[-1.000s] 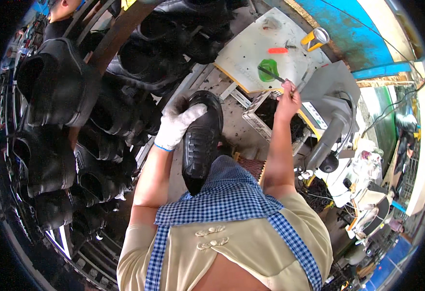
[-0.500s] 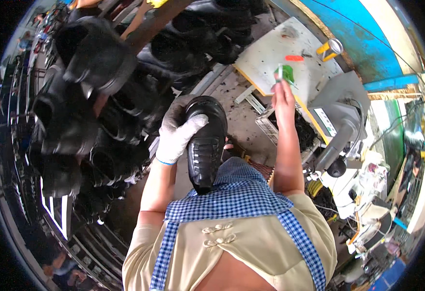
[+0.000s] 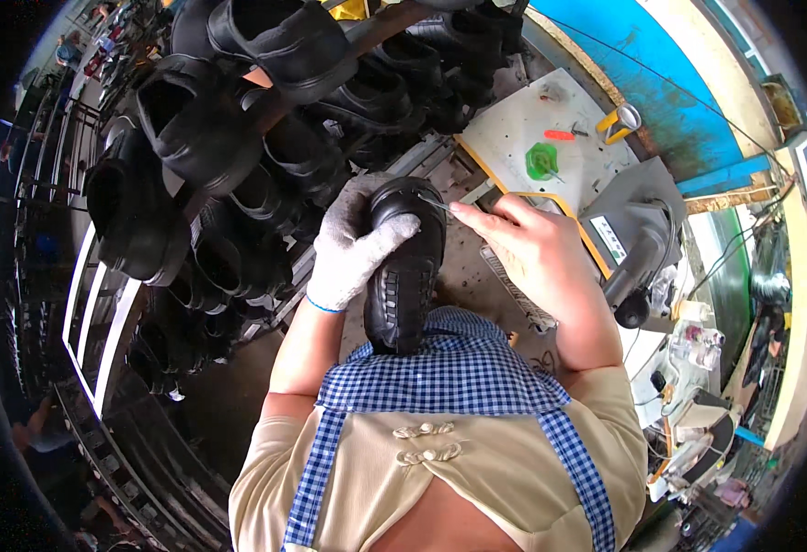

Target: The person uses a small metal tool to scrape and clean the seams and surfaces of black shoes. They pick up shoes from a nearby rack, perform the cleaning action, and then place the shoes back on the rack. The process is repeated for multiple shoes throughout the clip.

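Note:
My left hand (image 3: 357,241), in a white knit glove, grips a black shoe (image 3: 405,276) by its toe end; the shoe's heel rests against my chest, above my blue checked collar. My right hand (image 3: 523,247) is bare and pinches a thin small tool (image 3: 436,203) whose tip touches the shoe's toe. Both hands are close together in the middle of the view.
A rack (image 3: 238,166) loaded with several black shoes fills the left and top. To the upper right is a white work board (image 3: 514,138) with a green blob (image 3: 541,161), a red stick (image 3: 559,135) and a yellow-handled tool (image 3: 617,121). A grey machine (image 3: 638,239) stands right.
My right hand has come back from the green blob on the white board to the toe of the shoe. The left hand kept hold of the shoe, raising it slightly.

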`<state>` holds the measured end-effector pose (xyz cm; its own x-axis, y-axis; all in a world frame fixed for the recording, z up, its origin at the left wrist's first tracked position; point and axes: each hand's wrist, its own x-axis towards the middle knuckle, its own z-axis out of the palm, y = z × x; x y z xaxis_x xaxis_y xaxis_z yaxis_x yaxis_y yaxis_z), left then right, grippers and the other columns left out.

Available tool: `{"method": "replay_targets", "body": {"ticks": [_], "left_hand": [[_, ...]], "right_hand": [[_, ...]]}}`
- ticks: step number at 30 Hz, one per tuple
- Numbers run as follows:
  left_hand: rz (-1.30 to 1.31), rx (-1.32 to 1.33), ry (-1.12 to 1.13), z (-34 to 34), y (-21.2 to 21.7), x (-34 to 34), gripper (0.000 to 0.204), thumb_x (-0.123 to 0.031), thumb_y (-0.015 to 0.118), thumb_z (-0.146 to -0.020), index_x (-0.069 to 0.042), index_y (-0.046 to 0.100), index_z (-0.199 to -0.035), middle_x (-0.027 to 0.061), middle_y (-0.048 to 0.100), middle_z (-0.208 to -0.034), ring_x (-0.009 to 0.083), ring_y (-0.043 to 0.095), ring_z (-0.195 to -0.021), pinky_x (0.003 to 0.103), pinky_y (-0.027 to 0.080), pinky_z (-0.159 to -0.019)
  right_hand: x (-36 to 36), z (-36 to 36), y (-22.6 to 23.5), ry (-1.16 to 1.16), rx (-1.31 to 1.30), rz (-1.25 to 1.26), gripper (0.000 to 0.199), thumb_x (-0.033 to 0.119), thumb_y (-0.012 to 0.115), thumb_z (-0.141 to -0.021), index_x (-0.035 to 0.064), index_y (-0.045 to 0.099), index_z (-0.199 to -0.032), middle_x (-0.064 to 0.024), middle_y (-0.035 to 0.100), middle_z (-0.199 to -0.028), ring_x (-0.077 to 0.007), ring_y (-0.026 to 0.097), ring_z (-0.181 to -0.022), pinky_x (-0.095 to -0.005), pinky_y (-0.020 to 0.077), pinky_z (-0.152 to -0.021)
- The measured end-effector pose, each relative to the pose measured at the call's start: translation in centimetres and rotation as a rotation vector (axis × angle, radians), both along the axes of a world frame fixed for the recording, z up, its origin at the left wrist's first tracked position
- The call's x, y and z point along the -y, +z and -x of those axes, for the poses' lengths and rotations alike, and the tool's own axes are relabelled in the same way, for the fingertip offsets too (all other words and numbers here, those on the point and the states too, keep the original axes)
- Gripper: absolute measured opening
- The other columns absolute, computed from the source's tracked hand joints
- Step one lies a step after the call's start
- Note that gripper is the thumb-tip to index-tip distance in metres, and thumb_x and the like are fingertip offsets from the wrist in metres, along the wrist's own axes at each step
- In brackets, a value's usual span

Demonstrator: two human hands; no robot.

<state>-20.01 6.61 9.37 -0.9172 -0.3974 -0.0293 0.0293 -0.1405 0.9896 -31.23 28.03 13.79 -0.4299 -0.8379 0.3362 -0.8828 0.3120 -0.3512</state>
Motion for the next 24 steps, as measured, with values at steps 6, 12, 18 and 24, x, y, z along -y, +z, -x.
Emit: {"method": "replay_targets", "body": {"ticks": [6, 12, 18, 24], "left_hand": [[0.014, -0.032, 0.005, -1.2, 0.2, 0.1, 0.053, -0.019, 0.084, -0.079, 0.0, 0.059, -0.121, 0.0088, 0.066, -0.113, 0.0172, 0.061, -0.105, 0.032, 0.049, -0.095], [0.022, -0.043, -0.014, -1.7, 0.5, 0.2, 0.053, -0.019, 0.084, -0.079, 0.0, 0.059, -0.122, 0.0088, 0.066, -0.113, 0.0173, 0.062, -0.105, 0.031, 0.049, -0.095], [0.043, -0.044, -0.028, -1.6, 0.5, 0.3, 0.053, -0.02, 0.084, -0.079, 0.0, 0.059, -0.122, 0.0091, 0.066, -0.113, 0.0174, 0.062, -0.104, 0.031, 0.05, -0.095], [0.018, -0.06, -0.027, -1.6, 0.4, 0.3, 0.052, -0.02, 0.083, -0.08, 0.0, 0.059, -0.122, 0.0089, 0.066, -0.113, 0.0172, 0.062, -0.104, 0.032, 0.05, -0.096]], "right_hand": [[0.6, -1.7, 1.2, -0.051, -0.051, -0.027, 0.042, 0.004, 0.068, -0.082, 0.0189, 0.072, -0.121, -0.0057, 0.053, -0.075, -0.0218, 0.057, -0.059, -0.0356, 0.0485, -0.053], [0.5, -2.3, 1.5, -0.034, -0.1, -0.034, 0.044, 0.005, 0.067, -0.081, 0.02, 0.071, -0.122, -0.0048, 0.052, -0.075, -0.0215, 0.057, -0.058, -0.0353, 0.0489, -0.051], [0.2, -2.3, 1.5, -0.027, -0.135, -0.052, 0.052, 0.006, 0.065, -0.078, 0.0234, 0.067, -0.126, -0.0035, 0.051, -0.078, -0.0215, 0.059, -0.058, -0.0354, 0.0506, -0.051], [0.8, -3.3, 1.2, -0.082, -0.137, -0.055, 0.056, 0.004, 0.064, -0.078, 0.0232, 0.064, -0.13, -0.0034, 0.053, -0.08, -0.0216, 0.061, -0.058, -0.0348, 0.0522, -0.051]]}}
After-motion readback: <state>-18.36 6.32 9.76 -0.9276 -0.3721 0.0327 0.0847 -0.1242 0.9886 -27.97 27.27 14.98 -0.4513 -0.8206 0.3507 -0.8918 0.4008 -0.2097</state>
